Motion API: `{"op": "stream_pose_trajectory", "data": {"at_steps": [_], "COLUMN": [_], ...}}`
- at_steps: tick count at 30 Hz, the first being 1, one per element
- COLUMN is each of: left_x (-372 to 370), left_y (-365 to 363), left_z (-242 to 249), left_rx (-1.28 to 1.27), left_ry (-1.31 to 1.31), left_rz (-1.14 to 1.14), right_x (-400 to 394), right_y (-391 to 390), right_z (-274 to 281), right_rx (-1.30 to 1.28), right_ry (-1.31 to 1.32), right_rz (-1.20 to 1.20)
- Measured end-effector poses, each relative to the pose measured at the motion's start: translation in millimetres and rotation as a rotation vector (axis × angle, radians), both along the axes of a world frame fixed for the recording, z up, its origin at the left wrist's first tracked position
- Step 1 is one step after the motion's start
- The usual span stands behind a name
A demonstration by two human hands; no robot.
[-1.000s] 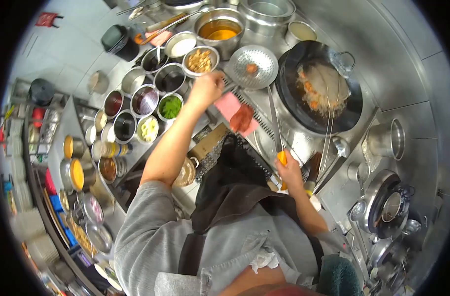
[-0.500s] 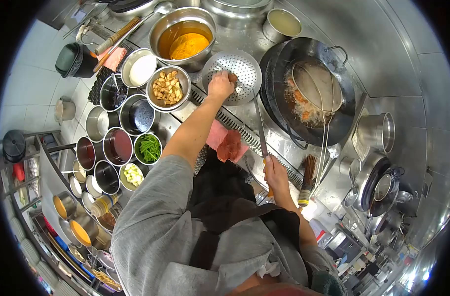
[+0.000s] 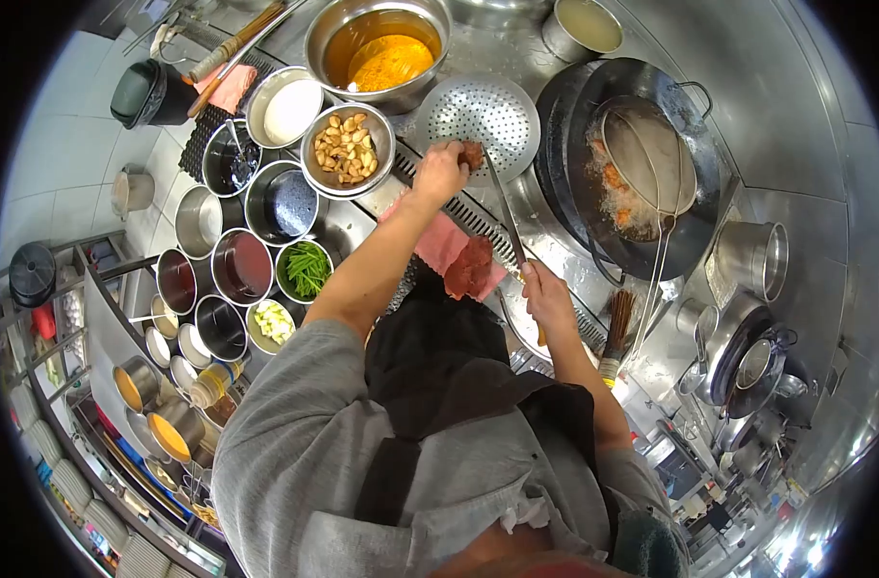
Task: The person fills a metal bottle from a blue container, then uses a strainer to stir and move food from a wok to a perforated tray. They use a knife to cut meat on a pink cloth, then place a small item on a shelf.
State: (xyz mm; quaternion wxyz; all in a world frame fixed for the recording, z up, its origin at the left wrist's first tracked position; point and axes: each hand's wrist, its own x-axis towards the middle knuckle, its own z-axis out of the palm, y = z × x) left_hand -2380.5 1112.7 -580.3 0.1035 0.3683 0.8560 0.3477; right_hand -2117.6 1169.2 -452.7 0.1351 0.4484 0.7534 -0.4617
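Observation:
In the head view, my right hand [image 3: 547, 297] is closed around the long handle of a perforated skimmer [image 3: 483, 111]. The skimmer's wide, hole-punched bowl rests level above the steel counter, left of the wok. My left hand [image 3: 439, 175] is at the near edge of that bowl, its fingers closed on a small reddish-brown lump [image 3: 471, 155]. What the lump is I cannot make out. Just below my forearm, a pink cloth [image 3: 439, 239] and a dark red cloth [image 3: 469, 268] hang at the counter's front edge.
Right of the skimmer, a black wok [image 3: 699, 183] holds bubbling oil, orange pieces and a wire strainer [image 3: 651, 154]. Leftward stand a bowl of peeled cloves [image 3: 346, 149], a large bowl of orange liquid [image 3: 322, 43] and several sauce pots. A bamboo brush [image 3: 616, 337] lies at right.
My left hand has shifted from over the skimmer's bowl to its near edge, the brown lump still in its fingers. My right hand keeps the handle. The whole view has shifted slightly.

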Motion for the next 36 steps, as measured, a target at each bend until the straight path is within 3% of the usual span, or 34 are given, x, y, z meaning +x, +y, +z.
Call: {"op": "stream_pose_trajectory", "data": {"at_steps": [9,14,18,20,22,24,36], "left_x": [-1,-1,-6,-5,-3,-4,-2], "left_y": [8,10,10,9,12,15,18], "left_z": [-9,-10,-13,-10,-7,-10,-16], "left_rx": [0.079,0.061,0.058,0.050,0.052,-0.054,-0.121], "left_ry": [-0.081,-0.056,-0.054,-0.044,-0.034,-0.064,-0.003], "left_rz": [-0.006,-0.032,-0.097,-0.090,-0.078,0.009,0.013], "right_x": [-10,-16,-34,-42,-36,-31,-29], "right_y": [10,12,17,19,20,20,19], "right_z": [-14,3,-19,-50,-56,-55,-12], "right_rx": [0.012,-0.148,-0.155,0.042,0.046,0.060,0.081], "right_ry": [0.022,-0.089,-0.101,0.071,0.082,0.096,-0.049], "right_rz": [0.043,-0.027,-0.025,0.110,0.105,0.111,0.177]}}
